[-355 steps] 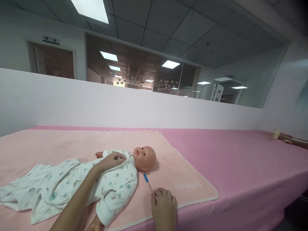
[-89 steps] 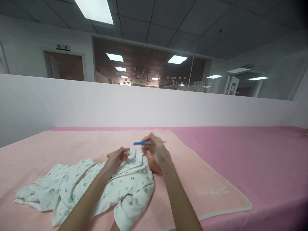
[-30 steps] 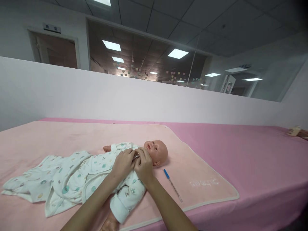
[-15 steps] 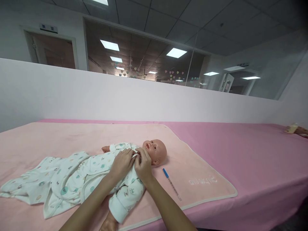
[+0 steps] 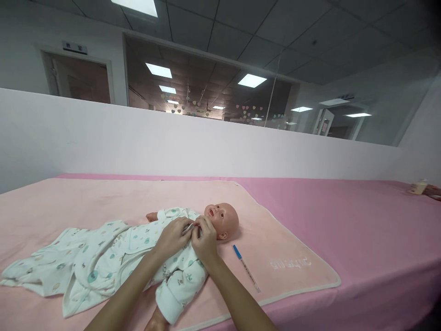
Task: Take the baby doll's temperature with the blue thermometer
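Note:
A baby doll lies on its back on a light pink blanket, head to the right. It wears a white printed sleepsuit. My left hand and my right hand meet at the doll's collar, just below its chin. Both have their fingers pinched on the sleepsuit's neckline fabric. A thin thermometer with a blue cap lies on the blanket to the right of my right hand, untouched.
The blanket covers a long table with a darker pink cloth. A white partition wall runs behind it. At the far right edge a small bottle lies beside part of another doll.
Over the earlier frames my right hand carried the blue-capped thermometer and set it down on the blanket. In the last second both hands stay pinched at the collar, shifting only slightly.

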Tool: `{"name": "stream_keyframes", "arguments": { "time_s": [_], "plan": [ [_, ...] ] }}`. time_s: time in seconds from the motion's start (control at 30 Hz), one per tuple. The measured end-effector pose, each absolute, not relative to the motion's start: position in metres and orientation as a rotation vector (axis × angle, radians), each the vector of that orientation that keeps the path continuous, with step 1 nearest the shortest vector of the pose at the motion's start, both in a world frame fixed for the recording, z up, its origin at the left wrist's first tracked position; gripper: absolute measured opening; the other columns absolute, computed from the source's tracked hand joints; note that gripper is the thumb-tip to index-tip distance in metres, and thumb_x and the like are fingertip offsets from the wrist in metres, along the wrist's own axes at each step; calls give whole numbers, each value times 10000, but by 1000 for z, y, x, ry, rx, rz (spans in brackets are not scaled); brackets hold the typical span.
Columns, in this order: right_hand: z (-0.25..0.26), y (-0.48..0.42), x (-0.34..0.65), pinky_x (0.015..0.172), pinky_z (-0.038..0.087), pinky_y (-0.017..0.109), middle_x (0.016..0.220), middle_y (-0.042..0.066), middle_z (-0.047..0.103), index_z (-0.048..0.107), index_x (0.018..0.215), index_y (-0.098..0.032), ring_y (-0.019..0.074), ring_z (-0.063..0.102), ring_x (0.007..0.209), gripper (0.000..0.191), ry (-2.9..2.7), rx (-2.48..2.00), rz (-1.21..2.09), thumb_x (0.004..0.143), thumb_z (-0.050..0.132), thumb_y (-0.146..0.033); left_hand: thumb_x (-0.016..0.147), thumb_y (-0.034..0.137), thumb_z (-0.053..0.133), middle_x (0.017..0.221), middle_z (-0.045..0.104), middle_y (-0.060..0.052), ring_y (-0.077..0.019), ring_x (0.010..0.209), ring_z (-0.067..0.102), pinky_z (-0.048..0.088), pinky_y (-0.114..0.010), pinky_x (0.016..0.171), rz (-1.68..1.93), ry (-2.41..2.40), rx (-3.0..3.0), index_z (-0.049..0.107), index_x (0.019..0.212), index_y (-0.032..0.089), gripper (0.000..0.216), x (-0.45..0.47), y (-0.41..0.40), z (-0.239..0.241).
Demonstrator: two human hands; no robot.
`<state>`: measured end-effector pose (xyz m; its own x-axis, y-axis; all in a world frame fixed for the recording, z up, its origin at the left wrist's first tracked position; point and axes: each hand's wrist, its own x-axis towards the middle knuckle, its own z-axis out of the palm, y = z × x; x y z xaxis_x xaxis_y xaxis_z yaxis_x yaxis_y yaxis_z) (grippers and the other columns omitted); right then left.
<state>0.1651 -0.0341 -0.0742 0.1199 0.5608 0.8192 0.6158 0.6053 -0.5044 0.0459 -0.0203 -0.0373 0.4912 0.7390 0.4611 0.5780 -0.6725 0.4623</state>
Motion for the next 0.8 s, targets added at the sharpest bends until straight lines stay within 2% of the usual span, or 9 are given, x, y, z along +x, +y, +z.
{"name": "stream_keyframes", "arguments": {
  "time_s": [0.1, 0.4, 0.67, 0.8],
  "plan": [
    [-73, -35, 165, 674, 429, 256, 764, 33, 511, 512, 772, -174, 143, 491, 733, 193, -1506, -1030, -56, 735, 366, -54, 771, 253, 406, 935, 617, -60, -210, 898, 537, 394, -308, 780, 940, 1142, 2509, 591, 960, 191, 272, 46, -23, -36],
    [-72, -34, 166, 754, 443, 285, 841, 55, 526, 528, 852, -174, 156, 507, 821, 245, -1483, -966, -58, 716, 373, -41, 831, 241, 323, 826, 597, -72, -208, 826, 531, 395, -319, 741, 965, 1145, 2590, 591, 924, 180, 290, 49, -19, -43],
    [-71, -35, 166, 727, 450, 283, 826, 54, 526, 528, 852, -172, 154, 516, 791, 215, -1504, -956, -45, 730, 387, -66, 779, 252, 390, 914, 634, -49, -192, 855, 550, 406, -300, 777, 1017, 1056, 2277, 611, 891, 192, 255, 46, -18, -36],
    [-71, -35, 166, 733, 446, 286, 834, 57, 526, 518, 861, -173, 155, 516, 802, 222, -1512, -941, -36, 741, 369, -59, 763, 272, 395, 845, 648, -24, -180, 775, 558, 409, -284, 722, 1035, 1041, 2167, 629, 844, 185, 263, 46, -18, -34]
  ]
}}
